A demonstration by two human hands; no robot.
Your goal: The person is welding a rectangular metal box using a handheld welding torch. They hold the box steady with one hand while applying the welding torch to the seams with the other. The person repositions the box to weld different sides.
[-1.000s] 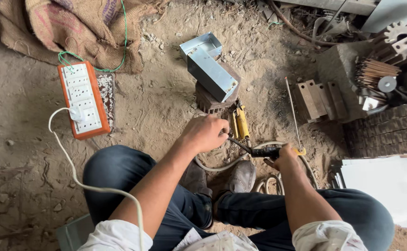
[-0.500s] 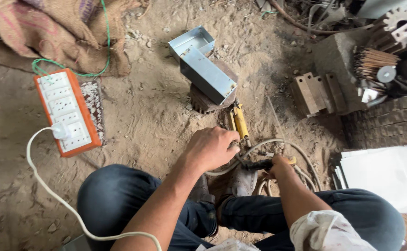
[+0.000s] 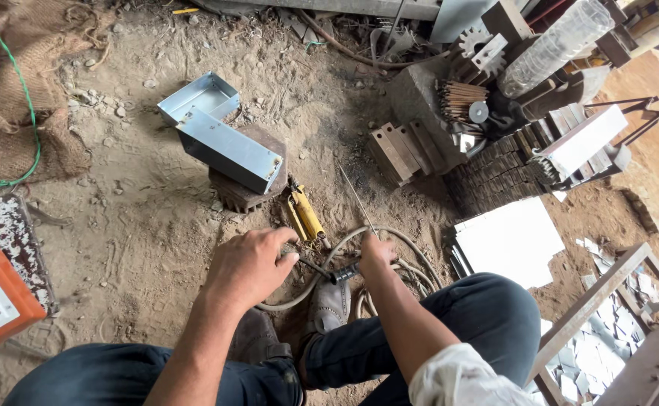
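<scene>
Fingers of the left hand [image 3: 248, 265] curled narrowly about a dark holder [image 3: 320, 271] just below the yellow clamp [image 3: 304, 212], steadying it. Right of that clamp, the right hand [image 3: 376, 252] pinched a thin rod [image 3: 356, 198], apparently seating it.

Left hand [image 3: 248, 265] and right hand [image 3: 375, 253] grip a welding holder [image 3: 337, 275] above the coiled cable [image 3: 389, 259].

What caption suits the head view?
Seated on dirt, left hand and right hand grip a dark tool over a cable, near a metal box.
</scene>
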